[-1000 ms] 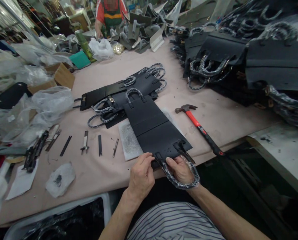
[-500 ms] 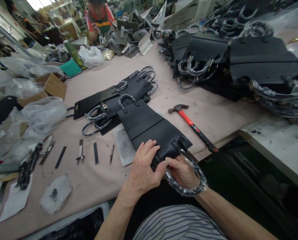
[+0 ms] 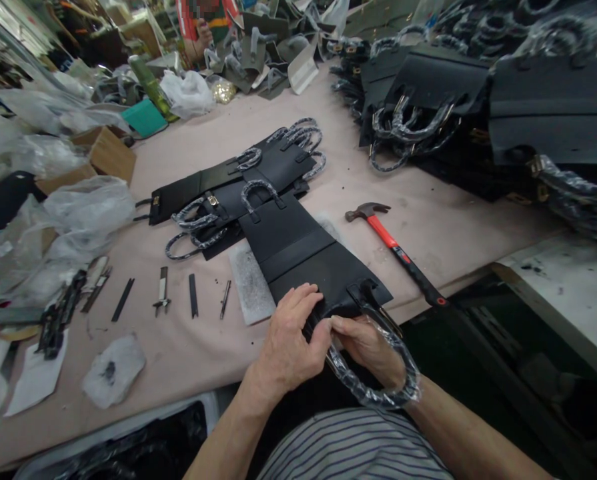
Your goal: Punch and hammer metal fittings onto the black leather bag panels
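A black handbag panel (image 3: 303,243) lies slantwise on the table, its near end bent over the edge toward me. Plastic wrapping covers the looped handle (image 3: 363,393) at that end. My left hand (image 3: 293,333) rests its fingers on the panel, with the thumb pressed down at the near edge. Through the handle loop reaches my right hand (image 3: 371,347), thumb and forefinger pinching the panel's edge close to my left thumb; its other fingers are hidden. Just right of the panel is a claw hammer (image 3: 395,252) with a red and black grip. A pale slab (image 3: 251,283) shows under the panel's left side.
More black bag panels (image 3: 198,187) with wrapped handles lie beyond. A large pile of them (image 3: 433,87) fills the right. Small tools, including a metal punch (image 3: 225,299) and a caliper (image 3: 163,292), lie left. Plastic bags (image 3: 88,207) crowd the left edge. A person (image 3: 205,30) is across the table.
My view has shifted slightly, so the table things sit a little differently in the picture. Both hands keep their hold at the panel's near edge, almost unmoved.
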Available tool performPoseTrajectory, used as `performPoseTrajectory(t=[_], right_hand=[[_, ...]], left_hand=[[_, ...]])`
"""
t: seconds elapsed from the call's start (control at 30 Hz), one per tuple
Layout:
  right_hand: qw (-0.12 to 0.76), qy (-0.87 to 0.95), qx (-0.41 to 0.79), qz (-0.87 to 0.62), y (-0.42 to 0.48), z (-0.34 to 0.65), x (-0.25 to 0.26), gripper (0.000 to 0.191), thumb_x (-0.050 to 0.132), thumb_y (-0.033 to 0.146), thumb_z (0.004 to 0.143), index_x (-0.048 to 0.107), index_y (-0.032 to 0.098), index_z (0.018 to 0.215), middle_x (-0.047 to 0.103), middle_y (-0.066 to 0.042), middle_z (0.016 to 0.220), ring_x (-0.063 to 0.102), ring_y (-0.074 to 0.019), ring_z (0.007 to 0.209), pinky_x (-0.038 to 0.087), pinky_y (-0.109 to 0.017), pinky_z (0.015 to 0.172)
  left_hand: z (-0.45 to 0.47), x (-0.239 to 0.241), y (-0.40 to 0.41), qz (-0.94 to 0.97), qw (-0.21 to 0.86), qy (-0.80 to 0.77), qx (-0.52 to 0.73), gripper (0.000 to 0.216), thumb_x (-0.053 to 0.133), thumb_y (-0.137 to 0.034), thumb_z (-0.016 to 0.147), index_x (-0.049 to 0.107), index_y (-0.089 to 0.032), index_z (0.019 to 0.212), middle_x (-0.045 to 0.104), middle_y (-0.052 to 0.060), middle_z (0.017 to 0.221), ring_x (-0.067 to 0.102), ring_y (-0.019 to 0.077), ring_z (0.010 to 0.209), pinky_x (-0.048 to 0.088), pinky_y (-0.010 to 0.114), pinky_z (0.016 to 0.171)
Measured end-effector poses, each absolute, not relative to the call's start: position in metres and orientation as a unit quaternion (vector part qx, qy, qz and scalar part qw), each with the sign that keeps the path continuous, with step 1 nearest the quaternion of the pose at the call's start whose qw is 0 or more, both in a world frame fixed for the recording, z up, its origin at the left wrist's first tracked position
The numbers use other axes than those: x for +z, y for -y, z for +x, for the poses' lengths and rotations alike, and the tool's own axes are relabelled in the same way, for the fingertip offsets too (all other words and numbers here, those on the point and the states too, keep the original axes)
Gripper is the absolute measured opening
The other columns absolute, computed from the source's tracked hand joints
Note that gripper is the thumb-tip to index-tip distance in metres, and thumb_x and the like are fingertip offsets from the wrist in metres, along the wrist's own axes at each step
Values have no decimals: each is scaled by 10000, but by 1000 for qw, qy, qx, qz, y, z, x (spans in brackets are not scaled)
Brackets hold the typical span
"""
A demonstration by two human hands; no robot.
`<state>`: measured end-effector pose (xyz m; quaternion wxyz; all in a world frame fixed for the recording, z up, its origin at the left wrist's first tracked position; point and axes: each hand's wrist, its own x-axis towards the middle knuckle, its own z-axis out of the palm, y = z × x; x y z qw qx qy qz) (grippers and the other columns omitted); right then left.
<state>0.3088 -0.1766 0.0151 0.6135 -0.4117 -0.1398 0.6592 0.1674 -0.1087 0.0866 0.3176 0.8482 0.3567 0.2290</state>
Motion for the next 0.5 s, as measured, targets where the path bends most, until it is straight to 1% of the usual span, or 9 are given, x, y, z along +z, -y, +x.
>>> performPoseTrajectory(t=[0.13,0.3,0.4,0.5], right_hand=[[608,133,672,-401,177,308,11,226,865,392,714,749,215,795,714,5,769,599,-162,685,531,-332,727],[606,119,675,-405,177,308,9,299,905,407,650,760,229,840,758,-9,862,664,-196,781,558,-373,831],[597,123,677,-412,177,308,8,260,895,386,666,761,231,827,757,-7,840,681,-207,813,561,-400,891],[600,127,673,-413,176,309,8,220,887,353,671,761,240,811,738,5,771,693,-223,846,560,-431,932]], left_hand=[[169,83,112,844,313,-369,230,366,594,-195,885,672,-170,1241,680,147,1364,617,302,1319,469,548,1184],[170,79,115,840,309,-381,232,355,581,-179,877,674,-167,1219,683,148,1359,619,302,1317,471,552,1182],[171,75,117,837,309,-383,238,370,581,-169,865,668,-176,1225,676,145,1370,611,305,1326,457,564,1191],[172,72,120,837,300,-387,242,375,568,-165,868,658,-174,1232,668,146,1379,596,305,1345,448,562,1199]])
